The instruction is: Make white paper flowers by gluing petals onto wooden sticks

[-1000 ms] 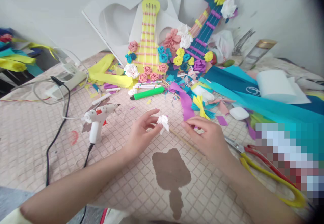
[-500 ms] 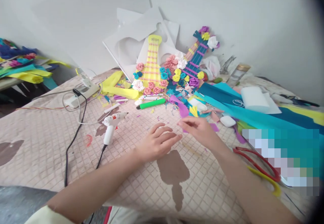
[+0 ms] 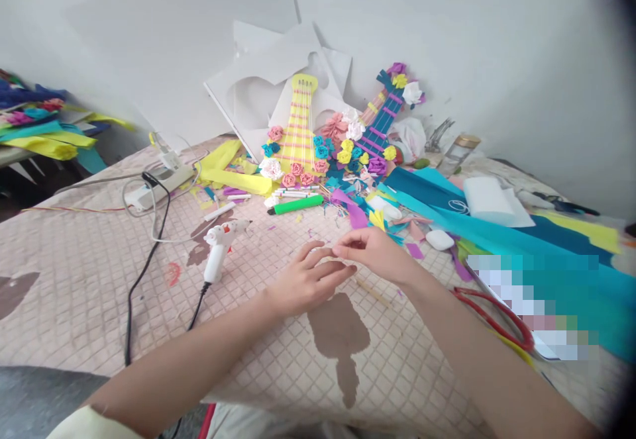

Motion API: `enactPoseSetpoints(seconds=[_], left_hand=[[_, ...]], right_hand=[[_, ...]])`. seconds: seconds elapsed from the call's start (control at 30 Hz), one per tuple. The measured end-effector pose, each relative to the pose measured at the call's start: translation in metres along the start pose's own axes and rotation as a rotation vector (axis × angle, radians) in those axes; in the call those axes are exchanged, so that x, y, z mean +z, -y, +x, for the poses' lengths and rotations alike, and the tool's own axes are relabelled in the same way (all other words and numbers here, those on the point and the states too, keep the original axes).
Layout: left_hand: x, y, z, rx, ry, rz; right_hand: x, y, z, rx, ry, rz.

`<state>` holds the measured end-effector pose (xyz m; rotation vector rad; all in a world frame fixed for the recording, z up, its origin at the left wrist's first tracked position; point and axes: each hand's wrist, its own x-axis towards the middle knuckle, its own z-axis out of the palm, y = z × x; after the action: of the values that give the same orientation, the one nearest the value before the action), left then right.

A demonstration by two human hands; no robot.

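Observation:
Over the middle of the table, my left hand point(image 3: 308, 281) is held palm down with its fingers apart. I see nothing in it. My right hand point(image 3: 378, 255) meets it from the right, its thumb and forefinger pinched at the fingertips of my left hand. Whatever lies in that pinch, if anything, is hidden or too small to make out. A thin tan stick point(image 3: 373, 292) lies on the cloth below my right hand. To the left of my hands a white glue gun point(image 3: 214, 260) rests on the table, and a green marker point(image 3: 298, 204) lies beyond them.
At the back stand a yellow paper guitar point(image 3: 299, 128) and a blue paper guitar point(image 3: 380, 124), both with paper flowers. A power strip point(image 3: 159, 191) with cables is at left. On the right lie teal crepe paper point(image 3: 497, 234), a white roll point(image 3: 489, 199) and red-handled scissors point(image 3: 517, 326).
My right hand has moved left, from slightly apart to touching the fingertips of my left hand. My left hand has barely moved. The view has shifted slightly.

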<state>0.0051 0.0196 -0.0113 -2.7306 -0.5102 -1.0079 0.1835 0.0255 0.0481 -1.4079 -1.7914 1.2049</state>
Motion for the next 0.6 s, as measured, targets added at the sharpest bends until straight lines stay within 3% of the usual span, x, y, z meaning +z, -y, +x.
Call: enactPoseSetpoints(seconds=[0.13,0.43,0.6], left_hand=[[-0.001,0.0,0.0,0.01,0.025,-0.03],[-0.006,-0.002,0.003,0.062,0.005,-0.07],[-0.013,-0.004,0.005,0.155,-0.025,-0.042]], right_hand=[[-0.015,-0.008,0.016,-0.058,-0.171,-0.113],[-0.073,-0.039,0.065,0.005,-0.633,-0.41],[-0.069,-0.031,0.063,-0.048,-0.584,-0.435]])
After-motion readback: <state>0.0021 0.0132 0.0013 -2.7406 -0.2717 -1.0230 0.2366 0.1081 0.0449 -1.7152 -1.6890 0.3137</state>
